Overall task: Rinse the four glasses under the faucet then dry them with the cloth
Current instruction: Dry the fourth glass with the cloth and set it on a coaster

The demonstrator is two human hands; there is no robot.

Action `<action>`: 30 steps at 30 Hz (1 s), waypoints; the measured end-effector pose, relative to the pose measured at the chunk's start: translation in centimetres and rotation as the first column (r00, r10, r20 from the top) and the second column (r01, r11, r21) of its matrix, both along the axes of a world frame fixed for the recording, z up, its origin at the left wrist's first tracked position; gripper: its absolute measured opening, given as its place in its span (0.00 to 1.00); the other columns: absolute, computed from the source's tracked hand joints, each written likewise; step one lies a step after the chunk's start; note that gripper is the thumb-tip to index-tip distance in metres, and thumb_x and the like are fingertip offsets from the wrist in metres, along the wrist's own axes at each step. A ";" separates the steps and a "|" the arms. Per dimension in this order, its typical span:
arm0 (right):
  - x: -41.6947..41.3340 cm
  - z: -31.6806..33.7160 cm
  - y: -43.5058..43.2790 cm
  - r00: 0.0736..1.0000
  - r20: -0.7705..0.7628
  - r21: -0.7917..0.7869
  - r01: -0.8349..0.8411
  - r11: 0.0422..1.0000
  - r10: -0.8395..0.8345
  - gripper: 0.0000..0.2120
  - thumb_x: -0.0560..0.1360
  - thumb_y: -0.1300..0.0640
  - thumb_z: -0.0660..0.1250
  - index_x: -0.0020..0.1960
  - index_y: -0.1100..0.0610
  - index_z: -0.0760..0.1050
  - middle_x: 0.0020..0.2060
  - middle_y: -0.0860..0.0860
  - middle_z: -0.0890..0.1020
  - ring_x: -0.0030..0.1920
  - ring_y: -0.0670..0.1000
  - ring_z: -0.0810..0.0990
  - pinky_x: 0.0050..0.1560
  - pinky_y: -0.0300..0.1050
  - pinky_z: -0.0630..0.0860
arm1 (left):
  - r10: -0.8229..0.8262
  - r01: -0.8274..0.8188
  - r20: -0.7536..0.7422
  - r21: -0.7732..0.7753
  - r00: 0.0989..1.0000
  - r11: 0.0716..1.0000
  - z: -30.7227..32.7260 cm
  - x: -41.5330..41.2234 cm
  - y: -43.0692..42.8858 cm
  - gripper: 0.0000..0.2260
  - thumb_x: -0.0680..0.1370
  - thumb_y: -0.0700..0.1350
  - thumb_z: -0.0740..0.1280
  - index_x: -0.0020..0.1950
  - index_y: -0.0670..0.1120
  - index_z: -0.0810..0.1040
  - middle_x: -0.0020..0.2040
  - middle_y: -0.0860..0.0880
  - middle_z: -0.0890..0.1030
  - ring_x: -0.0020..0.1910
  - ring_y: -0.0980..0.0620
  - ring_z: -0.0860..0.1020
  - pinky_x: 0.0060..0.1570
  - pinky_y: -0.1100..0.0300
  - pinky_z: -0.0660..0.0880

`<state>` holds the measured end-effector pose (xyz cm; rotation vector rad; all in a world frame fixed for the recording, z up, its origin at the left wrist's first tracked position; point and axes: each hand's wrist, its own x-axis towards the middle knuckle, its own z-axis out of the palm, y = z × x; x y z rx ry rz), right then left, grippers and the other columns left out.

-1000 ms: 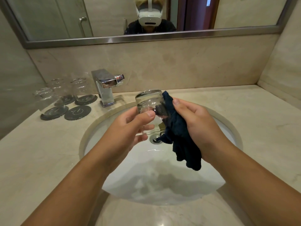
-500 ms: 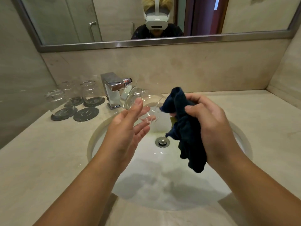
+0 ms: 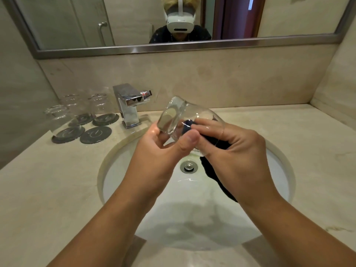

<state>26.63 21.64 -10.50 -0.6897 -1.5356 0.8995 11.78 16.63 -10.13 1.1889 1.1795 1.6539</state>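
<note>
A clear glass (image 3: 173,118) lies tilted on its side over the sink, base toward the faucet. My left hand (image 3: 163,147) grips it from below, thumb on its near wall. My right hand (image 3: 231,149) holds a dark blue cloth (image 3: 213,170), with the fingers and a bit of cloth pushed into the glass's mouth. The rest of the cloth hangs below the hand over the basin. Three other glasses (image 3: 59,120) (image 3: 75,105) (image 3: 99,104) stand upside down on dark coasters at the left.
A chrome faucet (image 3: 129,105) stands behind the white sink basin (image 3: 134,170), whose drain (image 3: 188,166) is below the hands. One bare dark coaster (image 3: 95,134) lies near the glasses. A mirror (image 3: 134,22) hangs above the beige counter (image 3: 48,189); walls close in left and right.
The glass has tipped further onto its side. My right hand moved left and pushed the cloth into the glass's mouth, where before it held the cloth apart from it.
</note>
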 end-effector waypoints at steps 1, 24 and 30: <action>0.1 0.1 0.1 0.998 -0.011 -0.058 -0.061 0.996 0.060 0.08 0.73 0.55 0.80 0.52 0.48 0.89 0.52 0.41 0.89 0.46 0.38 0.86 0.47 0.36 0.80 | 0.005 -0.005 -0.015 0.011 1.000 1.000 0.1 0.0 0.0 0.27 0.67 0.57 0.78 0.64 0.49 0.81 0.57 0.48 0.89 0.59 0.48 0.87 0.65 0.48 0.80; 0.9 1.2 -0.2 0.933 0.176 -0.159 -0.287 0.945 0.313 0.32 0.74 0.75 0.68 0.69 0.45 0.80 0.61 0.39 0.86 0.61 0.44 0.85 0.62 0.44 0.82 | -0.010 0.009 0.134 0.004 0.991 1.000 0.2 -1.3 0.4 0.26 0.70 0.58 0.79 0.57 0.42 0.77 0.64 0.25 0.76 0.65 0.36 0.84 0.62 0.50 0.82; 0.9 1.3 -0.2 0.878 0.183 -0.261 -0.391 0.882 0.443 0.34 0.71 0.67 0.66 0.69 0.38 0.80 0.61 0.40 0.86 0.51 0.45 0.85 0.52 0.41 0.80 | -0.079 0.081 -0.040 0.052 0.996 0.995 0.6 -1.3 -0.1 0.34 0.68 0.60 0.78 0.70 0.46 0.79 0.66 0.50 0.85 0.68 0.49 0.83 0.64 0.58 0.80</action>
